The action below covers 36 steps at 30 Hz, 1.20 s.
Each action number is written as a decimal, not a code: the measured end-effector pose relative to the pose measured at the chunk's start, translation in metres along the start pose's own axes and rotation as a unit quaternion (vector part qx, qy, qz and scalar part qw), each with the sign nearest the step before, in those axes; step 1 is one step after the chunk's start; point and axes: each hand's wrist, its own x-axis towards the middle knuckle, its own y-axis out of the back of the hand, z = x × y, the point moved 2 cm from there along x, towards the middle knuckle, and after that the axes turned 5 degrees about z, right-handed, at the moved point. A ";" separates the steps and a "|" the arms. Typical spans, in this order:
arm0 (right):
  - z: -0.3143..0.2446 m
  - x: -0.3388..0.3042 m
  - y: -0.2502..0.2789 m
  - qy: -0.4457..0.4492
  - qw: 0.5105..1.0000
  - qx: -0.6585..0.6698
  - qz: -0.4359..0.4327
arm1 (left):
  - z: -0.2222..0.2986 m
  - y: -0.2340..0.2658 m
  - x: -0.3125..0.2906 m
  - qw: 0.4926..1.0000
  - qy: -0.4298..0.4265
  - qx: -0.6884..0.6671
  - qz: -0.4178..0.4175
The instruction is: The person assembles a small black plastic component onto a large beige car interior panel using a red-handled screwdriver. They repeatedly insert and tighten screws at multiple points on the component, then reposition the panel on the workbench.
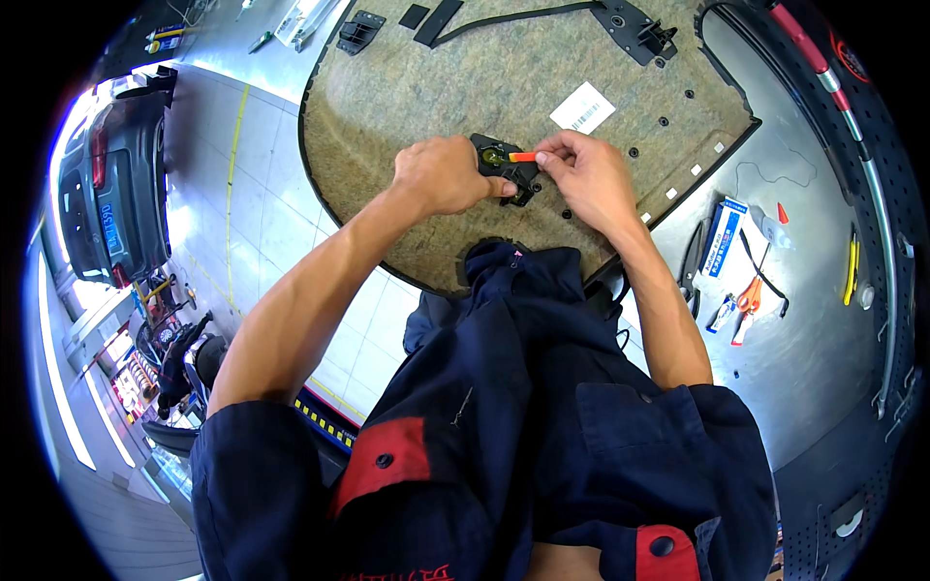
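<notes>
A large panel [378, 116] with a brown-grey fibrous face and a dark rim lies in front of me. On its near part is a black plastic bracket [523, 191] with a round, yellowish-green recess. My left hand [441, 174] grips the bracket's left side, thumb laid across its lower edge. Between thumb and fingers of my right hand [586, 174] is a small orange-red stick [523, 157], its yellowish end at the recess. I cannot tell whether that end touches the recess. A white label [582, 107] is stuck to the panel beyond my right hand.
Farther along the panel are a black strap [513, 17] and another black bracket [635, 34]. Right, the metal table [775, 397] holds a blue-white box [725, 237], orange-handled scissors [749, 295] and small tubes. A dark car [114, 184] stands on the tiled floor at left.
</notes>
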 end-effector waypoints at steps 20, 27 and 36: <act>-0.013 0.035 -0.011 0.078 0.991 -0.107 -0.032 | -0.004 -0.034 0.006 0.985 0.036 -0.166 -0.035; -0.013 0.028 -0.013 0.061 0.992 -0.108 -0.035 | -0.007 -0.040 0.013 0.995 -0.005 -0.101 -0.010; -0.016 0.027 -0.027 0.023 0.993 -0.120 0.003 | -0.002 -0.028 0.007 0.993 -0.001 -0.105 -0.045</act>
